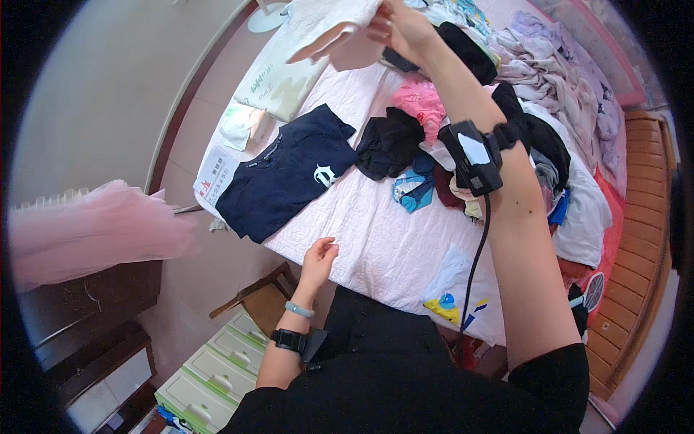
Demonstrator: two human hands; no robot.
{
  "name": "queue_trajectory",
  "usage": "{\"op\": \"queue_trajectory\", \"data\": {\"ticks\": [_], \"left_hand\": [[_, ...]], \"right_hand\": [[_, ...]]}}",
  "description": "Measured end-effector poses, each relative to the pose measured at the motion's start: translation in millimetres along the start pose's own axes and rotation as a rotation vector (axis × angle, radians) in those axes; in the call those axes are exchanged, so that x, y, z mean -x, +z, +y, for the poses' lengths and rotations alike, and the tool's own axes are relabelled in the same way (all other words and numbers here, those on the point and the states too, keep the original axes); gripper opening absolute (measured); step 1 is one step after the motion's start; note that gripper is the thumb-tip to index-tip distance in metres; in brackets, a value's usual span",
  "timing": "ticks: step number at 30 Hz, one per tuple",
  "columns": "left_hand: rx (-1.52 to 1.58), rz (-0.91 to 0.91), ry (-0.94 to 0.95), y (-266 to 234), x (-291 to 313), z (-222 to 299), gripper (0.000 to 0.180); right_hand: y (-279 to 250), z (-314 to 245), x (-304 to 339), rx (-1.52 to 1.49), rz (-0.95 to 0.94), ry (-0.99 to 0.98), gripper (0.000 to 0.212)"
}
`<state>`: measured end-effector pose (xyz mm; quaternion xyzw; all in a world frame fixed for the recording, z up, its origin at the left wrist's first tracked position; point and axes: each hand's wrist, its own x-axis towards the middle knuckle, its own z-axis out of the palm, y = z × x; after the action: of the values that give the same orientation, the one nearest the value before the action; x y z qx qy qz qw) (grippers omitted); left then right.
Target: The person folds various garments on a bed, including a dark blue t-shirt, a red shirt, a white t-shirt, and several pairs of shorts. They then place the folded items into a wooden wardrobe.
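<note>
Cloth [340, 32], whitish with a faintly textured outer face and a pinkish-beige underside, is held up over the far end of the bed [383, 235], its lower edge folded and hanging loose. The right hand [405, 30] has its fingers clamped on the cloth's right side. The left hand [318, 262] is by the bed's near edge, its fingers loosely bent and the thumb a little apart.

Printing shows on several things. A dark navy T-shirt [278, 184], spread flat with its neckline toward the far left, bears one large white ornate letter on its front. Beyond it, a flat pale green item [282, 90] carries flowing script in a muted tone. Partly under the shirt's left side, a white printed sheet [217, 173] has a red figure and rows of dark characters. Near the person, a plastic bag [470, 278] shows yellow and blue print. Right of the shirt lie a crumpled black garment [389, 148] and a bright pink garment [421, 101].
</note>
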<state>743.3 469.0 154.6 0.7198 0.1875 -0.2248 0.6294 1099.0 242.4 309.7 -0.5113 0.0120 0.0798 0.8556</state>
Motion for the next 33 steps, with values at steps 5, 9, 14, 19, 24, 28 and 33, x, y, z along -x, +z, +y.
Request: {"op": "queue_trajectory", "data": {"ticks": [5,9,14,19,24,28,33], "left_hand": [[0.044,0.015,-0.055,-26,-20,-2,0.026],[0.023,-0.008,-0.119,-26,-32,-5,0.025],[-0.007,-0.077,-0.12,-20,-46,-3,0.025],[-0.013,-0.115,-0.086,-9,-60,9,0.025],[-0.01,-0.184,-0.051,23,-72,41,0.025],[-0.009,-0.287,0.093,60,-85,80,0.026],[0.042,-0.382,0.208,100,-79,112,0.026]], "right_hand": [[-105,110,22,0.489,0.295,0.28,0.035],[-166,178,110,0.978,0.634,0.014,0.03],[-218,134,184,1.574,0.927,-0.494,0.046],[-271,67,196,1.308,1.474,0.255,0.054],[-269,63,194,1.635,1.244,-0.333,0.034],[-257,62,208,1.315,1.103,-0.428,0.031],[-270,35,232,0.999,1.203,-0.13,0.026]]}}
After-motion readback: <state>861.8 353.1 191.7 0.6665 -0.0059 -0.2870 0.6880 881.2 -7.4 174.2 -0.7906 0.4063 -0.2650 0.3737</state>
